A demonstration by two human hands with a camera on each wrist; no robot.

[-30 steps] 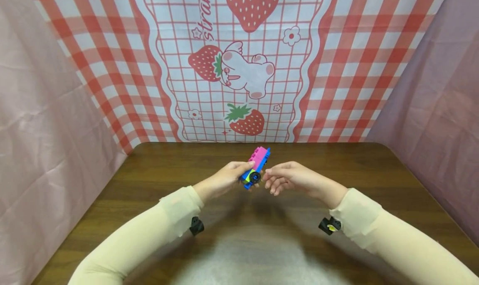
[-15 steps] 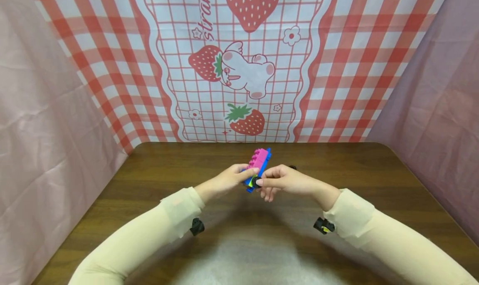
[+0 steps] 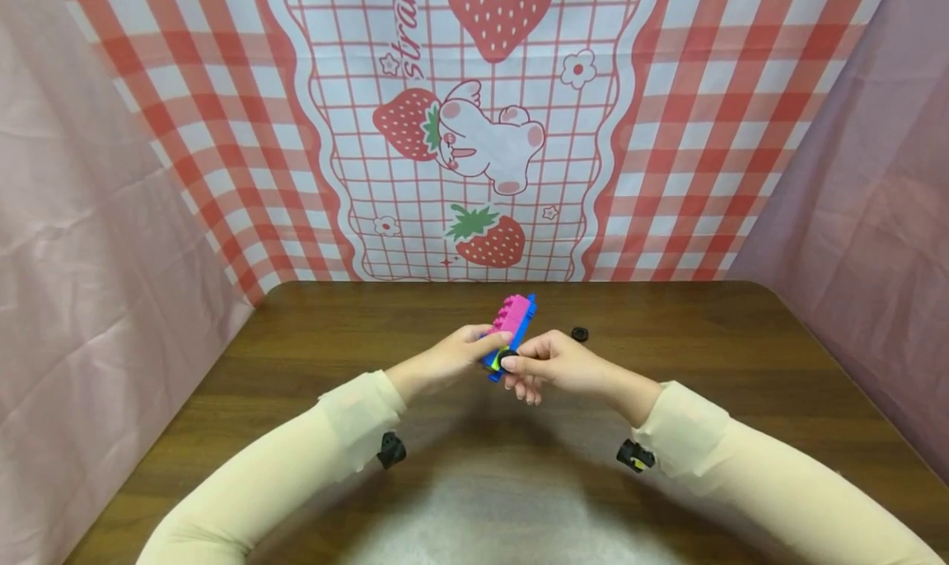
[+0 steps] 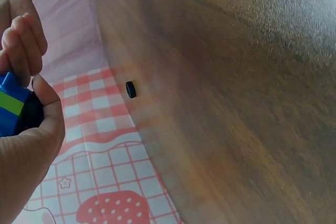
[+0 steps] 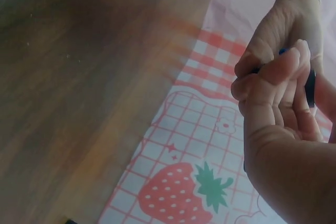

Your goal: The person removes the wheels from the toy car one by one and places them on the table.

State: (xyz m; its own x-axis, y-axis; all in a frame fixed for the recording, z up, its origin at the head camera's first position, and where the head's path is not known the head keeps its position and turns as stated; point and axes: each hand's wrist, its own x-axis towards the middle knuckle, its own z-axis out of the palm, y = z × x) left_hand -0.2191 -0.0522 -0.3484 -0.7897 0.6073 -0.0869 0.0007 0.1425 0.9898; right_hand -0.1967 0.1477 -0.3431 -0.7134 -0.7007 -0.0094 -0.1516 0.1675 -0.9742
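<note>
A toy brick car with a pink top, a blue base and a lime-green part is gripped by my left hand, its thumb across the side. The car is tilted above the table. My right hand pinches a black wheel at the car's near end between thumb and fingers. In the left wrist view, the blue and lime end of the car shows inside the left hand. Fingers hide most of the car in the right wrist view, where a dark wheel edge shows beside the right thumb.
A loose black wheel lies on the brown wooden table, beyond my right hand. Behind the table's far edge hangs a red-and-white strawberry cloth. Pink cloth borders the left side, and more hangs at the right.
My right hand has moved left and closed its fingertips on the wheel at the car's near end. The loose wheel on the table has come into view from behind that hand.
</note>
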